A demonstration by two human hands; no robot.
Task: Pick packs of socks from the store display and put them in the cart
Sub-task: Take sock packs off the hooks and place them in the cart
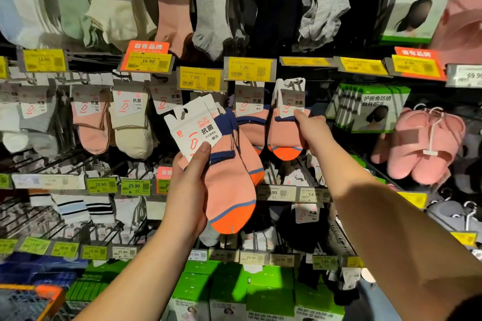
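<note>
Your left hand grips a pack of socks that is off its hook and held in front of the display, tilted so the card leans to the left. The thumb lies across the lower edge of its white header card, the other fingers are curled behind. The socks in this pack are salmon pink with a navy band at the cuff, a thin blue stripe and a bright orange toe; the card carries red sock line art and dark characters, with a hang slot cut near its top. At least two such socks overlap in your grip, the second fanned out to the right behind the first.

Your right hand reaches up and to the right and closes on a second pack of the same pink, navy and orange socks, which hangs on the display rack just below the yellow 7.99 price tag. The fingers wrap its right side, just under its white card. Another matching pack hangs between your two hands.

A corner of the cart, with an orange rim, shows at the bottom left, well apart from both packs. Pink slippers hang to the right.
</note>
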